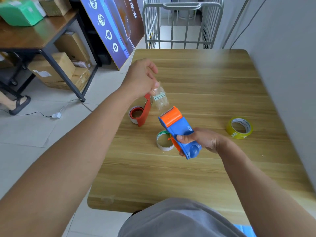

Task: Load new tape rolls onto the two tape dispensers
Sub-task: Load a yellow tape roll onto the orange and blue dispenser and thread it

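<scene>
— Tape strip (160,100), clear and crinkled, with a small patterned patch on it, runs from the orange front of the blue dispenser (179,132) up and left to the left hand (142,77). That grip is pinched tight on the strip's free end, held above the bench (213,177).

— And the blue dispenser itself?

— Off the bench, near the middle, tilted with its orange end pointing far and left. The right hand (203,139) has its grip clenched round the blue handle end, thumb on top.

— Where's the other one?

— The red dispenser (144,112) lies on the bench just left of the strip, below the left hand. A roll or core sits in its round end; how much tape is on it I cannot tell.

— Any loose rolls?

— Two. A white cardboard ring with a green printed edge (164,141) stands on the bench right beside the blue dispenser, partly hidden behind it; it looks nearly bare. A yellowish tape roll (240,128) lies flat well off to the right, near the grey wall (282,65).

— And round about?

— A person's grey top (179,219) shows at the near edge. Beyond the far end stands a metal cage trolley (183,24); far left, a blue printed board (112,28) leans by a dark-framed table (37,36) with cardboard boxes (56,67) under it. A white plug and cable (56,115) trail over the tiled floor.
</scene>
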Demonstrator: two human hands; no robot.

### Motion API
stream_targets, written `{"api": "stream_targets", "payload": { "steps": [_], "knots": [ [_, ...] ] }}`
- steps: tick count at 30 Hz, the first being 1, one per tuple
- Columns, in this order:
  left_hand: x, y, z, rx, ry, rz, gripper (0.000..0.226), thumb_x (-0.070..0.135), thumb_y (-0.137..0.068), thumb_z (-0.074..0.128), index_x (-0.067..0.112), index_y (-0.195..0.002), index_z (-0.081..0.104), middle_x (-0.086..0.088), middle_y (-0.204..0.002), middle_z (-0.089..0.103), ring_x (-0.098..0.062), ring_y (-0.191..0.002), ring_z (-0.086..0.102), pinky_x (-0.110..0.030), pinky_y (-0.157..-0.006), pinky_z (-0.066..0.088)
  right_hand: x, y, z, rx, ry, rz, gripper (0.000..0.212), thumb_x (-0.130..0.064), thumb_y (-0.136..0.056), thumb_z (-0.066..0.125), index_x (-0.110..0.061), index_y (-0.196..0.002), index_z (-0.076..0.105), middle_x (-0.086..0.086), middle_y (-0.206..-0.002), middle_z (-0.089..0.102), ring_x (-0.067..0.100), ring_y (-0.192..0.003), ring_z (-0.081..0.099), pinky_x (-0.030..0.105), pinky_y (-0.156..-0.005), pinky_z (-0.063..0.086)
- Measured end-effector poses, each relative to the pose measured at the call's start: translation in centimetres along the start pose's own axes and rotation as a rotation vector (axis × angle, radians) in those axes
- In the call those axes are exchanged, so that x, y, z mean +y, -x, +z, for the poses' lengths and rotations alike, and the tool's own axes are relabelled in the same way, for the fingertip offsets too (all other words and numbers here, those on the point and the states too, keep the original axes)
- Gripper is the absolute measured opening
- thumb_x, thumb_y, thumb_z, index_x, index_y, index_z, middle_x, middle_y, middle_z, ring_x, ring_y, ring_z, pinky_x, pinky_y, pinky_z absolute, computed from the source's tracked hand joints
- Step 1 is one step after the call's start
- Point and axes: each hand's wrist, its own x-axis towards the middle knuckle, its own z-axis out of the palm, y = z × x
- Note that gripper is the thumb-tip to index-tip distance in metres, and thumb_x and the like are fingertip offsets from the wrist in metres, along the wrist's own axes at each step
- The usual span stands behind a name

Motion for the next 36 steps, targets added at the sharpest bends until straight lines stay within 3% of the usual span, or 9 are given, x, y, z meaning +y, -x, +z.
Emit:
{"api": "stream_targets", "payload": {
  "steps": [5, 9, 13, 20, 23, 26, 29, 33, 36],
  "knots": [
    [-0.6, -0.4, -0.8, 0.06, 0.061, -0.086, 0.026, -0.011, -0.076, 0.063, 0.005, -0.094, 0.053, -0.008, -0.07, 0.055, -0.026, -0.055, 0.059, -0.041, -0.06, 0.06, 0.3, 0.1, -0.1, 0.005, 0.009, -0.006, 0.065, -0.054, -0.063, 0.074, 0.0, -0.099, 0.069, 0.02, -0.091, 0.073, 0.03, -0.084, 0.07, 0.044, -0.085, 0.053],
    [0.0, 0.0, 0.1, 0.022, 0.043, -0.043, 0.026, -0.011, -0.076, 0.063, 0.006, -0.094, 0.054, -0.007, -0.07, 0.056, -0.025, -0.054, 0.06, -0.047, -0.064, 0.059, 0.4, -0.1, -0.3, 0.013, -0.019, -0.017, 0.037, -0.052, -0.068, 0.075, -0.017, -0.082, 0.073, 0.016, -0.086, 0.073, 0.028, -0.079, 0.07, 0.044, -0.085, 0.053],
    [1.1, 0.4, 1.1, 0.016, -0.063, 0.093, 0.025, -0.008, -0.075, 0.063, 0.01, -0.09, 0.055, -0.005, -0.067, 0.06, -0.018, -0.049, 0.062, -0.041, -0.057, 0.06, 0.3, -0.3, -0.5, 0.044, -0.04, -0.005, 0.049, -0.049, -0.064, 0.075, -0.008, -0.09, 0.069, 0.019, -0.089, 0.072, 0.032, -0.083, 0.069, 0.05, -0.093, 0.05],
    [0.0, -1.0, -1.0, 0.083, 0.103, -0.099, 0.031, -0.017, -0.074, 0.061, 0.005, -0.094, 0.052, -0.01, -0.07, 0.051, -0.029, -0.061, 0.055, -0.047, -0.064, 0.058, 0.1, 0.2, -1.3, -0.052, 0.012, -0.019, 0.07, -0.055, -0.057, 0.076, -0.002, -0.102, 0.069, 0.016, -0.091, 0.073, 0.027, -0.083, 0.07, 0.036, -0.08, 0.054],
    [-0.5, -0.9, -0.9, 0.08, 0.124, -0.111, 0.032, -0.016, -0.075, 0.062, 0.004, -0.096, 0.05, -0.011, -0.069, 0.05, -0.028, -0.06, 0.054, -0.044, -0.061, 0.056, -0.1, 0.1, -1.2, -0.069, 0.04, -0.005, 0.064, -0.056, -0.059, 0.075, -0.005, -0.098, 0.07, 0.015, -0.088, 0.074, 0.027, -0.081, 0.071, 0.037, -0.08, 0.054],
    [0.0, -0.8, -0.3, 0.074, 0.067, -0.06, 0.03, -0.012, -0.075, 0.063, 0.007, -0.096, 0.052, -0.009, -0.072, 0.054, -0.026, -0.054, 0.057, -0.041, -0.058, 0.059, 0.1, -0.2, -1.0, 0.006, 0.014, 0.009, 0.051, -0.055, -0.062, 0.074, -0.01, -0.088, 0.072, 0.016, -0.087, 0.074, 0.029, -0.081, 0.071, 0.042, -0.085, 0.053],
    [0.7, -0.4, 0.5, 0.08, -0.015, 0.034, 0.029, -0.009, -0.074, 0.063, 0.011, -0.093, 0.053, -0.005, -0.069, 0.056, -0.022, -0.049, 0.06, -0.047, -0.06, 0.059, 0.0, -0.6, -0.7, 0.045, -0.028, 0.013, 0.036, -0.051, -0.068, 0.072, -0.016, -0.08, 0.075, 0.017, -0.086, 0.074, 0.029, -0.08, 0.071, 0.043, -0.084, 0.054],
    [1.1, 0.9, 1.8, 0.041, -0.116, 0.148, 0.03, -0.007, -0.076, 0.059, 0.015, -0.094, 0.052, -0.001, -0.065, 0.06, -0.02, -0.055, 0.06, -0.048, -0.064, 0.058, -0.4, -1.0, -0.7, 0.108, -0.021, 0.055, 0.051, -0.047, -0.076, 0.072, 0.0, -0.097, 0.07, 0.023, -0.091, 0.074, 0.034, -0.085, 0.07, 0.047, -0.089, 0.053],
    [1.2, 1.8, 2.6, 0.042, -0.17, 0.223, 0.033, -0.005, -0.075, 0.055, 0.015, -0.101, 0.051, 0.001, -0.065, 0.06, -0.02, -0.062, 0.06, -0.044, -0.067, 0.057, -0.9, -1.4, -0.5, 0.138, -0.067, 0.073, 0.049, -0.042, -0.078, 0.073, 0.001, -0.102, 0.067, 0.02, -0.086, 0.073, 0.034, -0.082, 0.07, 0.047, -0.087, 0.054]
  ]
}}
